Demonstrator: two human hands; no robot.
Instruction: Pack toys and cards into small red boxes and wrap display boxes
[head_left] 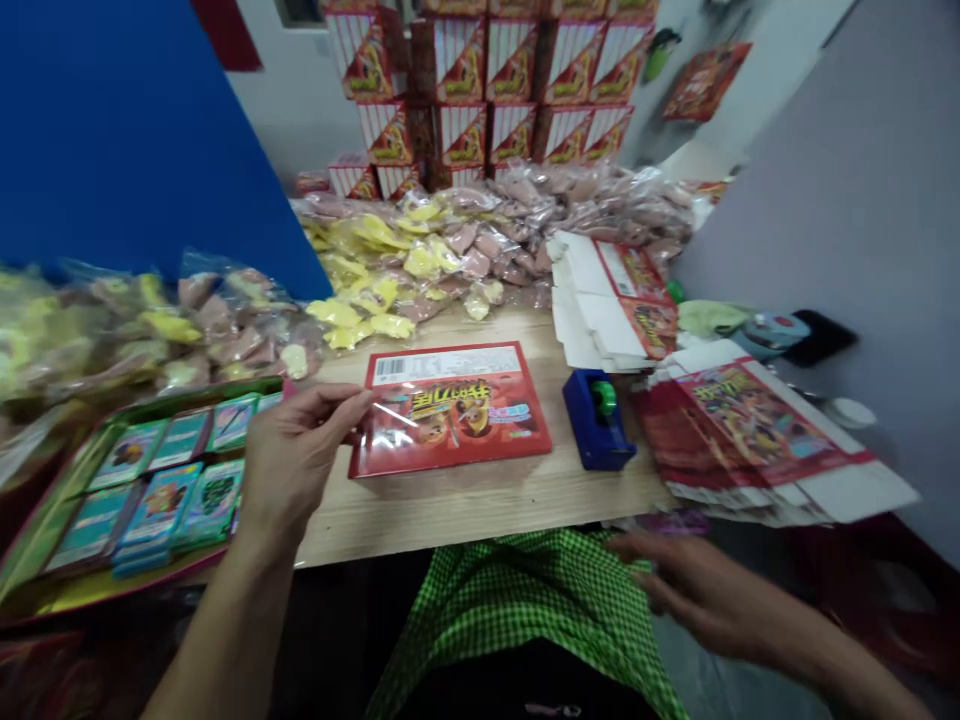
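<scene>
A flat red printed box (457, 415) with a barcode on its white strip lies on the wooden table. My left hand (289, 450) pinches its left edge between thumb and fingers. Below the table's front edge, my right hand (675, 580) hangs beside a green checked apron (517, 590), slightly blurred, its fingers stretched out with nothing visible in them. Right of the box stands a blue tape dispenser (596, 420) with a green roll.
At left, a gold-rimmed tray (26, 570) holds stacks of cards (154, 505). Bagged yellow and pink pieces (480, 250) are heaped behind. Flattened cartons (757, 430) lie at right, with more cartons (600, 300) behind. Boxes (517, 65) are stacked at the back.
</scene>
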